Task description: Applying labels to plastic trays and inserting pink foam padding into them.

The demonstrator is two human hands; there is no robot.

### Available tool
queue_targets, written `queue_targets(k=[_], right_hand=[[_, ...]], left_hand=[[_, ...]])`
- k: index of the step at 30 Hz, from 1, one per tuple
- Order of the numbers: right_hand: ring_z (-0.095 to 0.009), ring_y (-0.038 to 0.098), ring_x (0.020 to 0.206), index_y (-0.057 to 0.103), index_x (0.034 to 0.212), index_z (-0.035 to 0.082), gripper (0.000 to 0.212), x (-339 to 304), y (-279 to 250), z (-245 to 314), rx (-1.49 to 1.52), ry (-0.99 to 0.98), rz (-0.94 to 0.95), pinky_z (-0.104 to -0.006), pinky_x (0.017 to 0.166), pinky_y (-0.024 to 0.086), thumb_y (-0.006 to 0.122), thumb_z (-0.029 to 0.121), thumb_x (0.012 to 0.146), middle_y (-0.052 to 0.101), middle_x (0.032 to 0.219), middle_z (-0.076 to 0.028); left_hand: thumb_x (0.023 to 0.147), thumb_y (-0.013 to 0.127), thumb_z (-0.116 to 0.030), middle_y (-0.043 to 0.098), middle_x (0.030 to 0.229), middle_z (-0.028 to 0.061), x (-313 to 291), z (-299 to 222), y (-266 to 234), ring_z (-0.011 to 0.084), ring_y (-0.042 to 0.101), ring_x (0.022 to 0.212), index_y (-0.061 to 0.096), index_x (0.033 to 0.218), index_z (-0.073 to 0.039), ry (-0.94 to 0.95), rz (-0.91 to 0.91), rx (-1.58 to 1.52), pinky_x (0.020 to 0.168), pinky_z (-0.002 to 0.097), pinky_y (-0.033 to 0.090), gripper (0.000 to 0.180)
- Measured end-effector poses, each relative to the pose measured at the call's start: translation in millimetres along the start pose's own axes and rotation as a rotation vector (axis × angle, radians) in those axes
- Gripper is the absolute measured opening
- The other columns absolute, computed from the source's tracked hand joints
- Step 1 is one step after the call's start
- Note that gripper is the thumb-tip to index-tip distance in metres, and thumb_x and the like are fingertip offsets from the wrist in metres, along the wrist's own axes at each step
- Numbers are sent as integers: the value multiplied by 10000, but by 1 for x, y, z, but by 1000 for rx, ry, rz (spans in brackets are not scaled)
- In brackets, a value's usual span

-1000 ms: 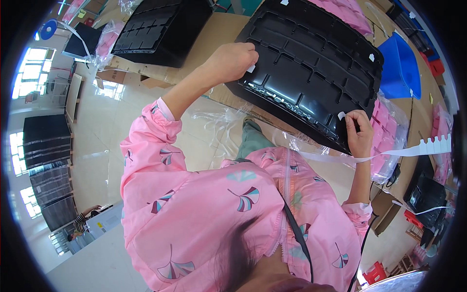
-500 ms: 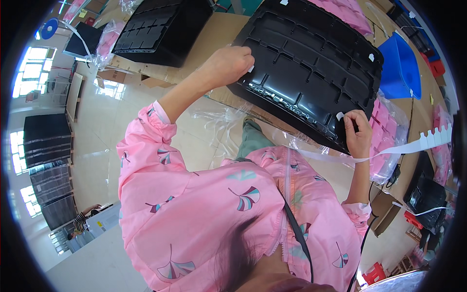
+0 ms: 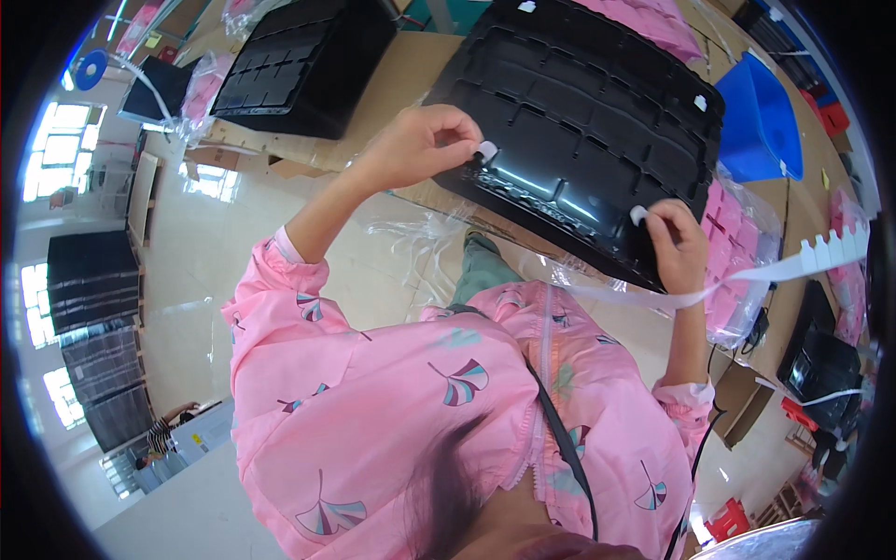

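Observation:
A stack of glossy black plastic trays (image 3: 569, 140) lies bottom up before me, its moulded ridges showing. My left hand (image 3: 425, 145) is at its near left corner, thumb and forefinger pinching a small white tab (image 3: 487, 150). At the near right corner, my right hand (image 3: 679, 243) pinches another white tab (image 3: 639, 216) between its fingertips. More white tabs sit at the far corners, one at the far right (image 3: 701, 103) and one at the far left (image 3: 527, 7). A white strip (image 3: 681, 300) with a row of tabs (image 3: 835, 250) runs across my right wrist.
The stack rests on a cardboard-covered table (image 3: 401, 84). Another black tray stack (image 3: 280, 70) stands to the left. A blue bin (image 3: 761, 117) and pink trays in clear plastic (image 3: 733, 252) are at the right. Clear film (image 3: 420, 238) hangs along the near edge.
My left hand has moved slightly down and left, its pinch now showing the white tab. My right hand has shifted slightly left and down, its fingertips at the near right tab.

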State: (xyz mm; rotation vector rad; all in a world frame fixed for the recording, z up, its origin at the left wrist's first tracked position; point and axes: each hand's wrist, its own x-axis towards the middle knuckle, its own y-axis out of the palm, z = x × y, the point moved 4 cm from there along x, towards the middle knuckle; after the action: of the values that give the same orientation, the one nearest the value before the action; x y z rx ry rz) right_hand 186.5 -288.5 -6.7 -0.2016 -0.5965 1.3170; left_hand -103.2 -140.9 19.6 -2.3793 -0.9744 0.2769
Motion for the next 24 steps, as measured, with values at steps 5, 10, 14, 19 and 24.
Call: queue_targets(k=[5, 10, 14, 19, 24], right_hand=[[-97, 543, 692, 586, 809, -10, 34, 28, 21, 36, 184, 19, -18, -216, 641, 435, 579, 19, 792, 572, 793, -45], [-143, 567, 659, 591, 803, 1, 40, 39, 16, 30, 81, 17, -203, -252, 592, 447, 587, 32, 778, 574, 769, -69], [-258, 574, 654, 584, 788, 17, 40, 34, -1, 24, -136, -6, -350, -317, 568, 451, 591, 35, 753, 569, 770, -113], [-288, 583, 678, 594, 836, 5, 77, 27, -29, 3, -208, 10, -514, -341, 582, 457, 585, 20, 761, 574, 769, -140], [-203, 581, 714, 571, 1002, -12, 201, 14, -61, -16, -91, 104, -688, -288, 645, 459, 550, -5, 802, 575, 785, -110]], left_hand=[[843, 591, -94, 635, 988, 128, 42, -34, 62, 171, 648, 833, 606, 882, 23, -138, 84, -679, 649, 240, 527, 125], [804, 648, -104, 650, 853, 101, 77, -67, 99, 149, 643, 756, 609, 885, 28, -129, 157, -801, 658, 231, 527, 159], [770, 688, -97, 643, 792, 84, 105, -75, 119, 118, 620, 696, 612, 852, 33, -116, 182, -762, 655, 226, 518, 171], [725, 711, -89, 636, 752, 86, 146, -96, 141, 122, 615, 670, 617, 802, 32, -130, 259, -605, 648, 231, 511, 171], [709, 685, -44, 639, 748, 112, 211, -132, 165, 144, 611, 652, 624, 785, 52, 38, 378, -586, 620, 254, 508, 137]])
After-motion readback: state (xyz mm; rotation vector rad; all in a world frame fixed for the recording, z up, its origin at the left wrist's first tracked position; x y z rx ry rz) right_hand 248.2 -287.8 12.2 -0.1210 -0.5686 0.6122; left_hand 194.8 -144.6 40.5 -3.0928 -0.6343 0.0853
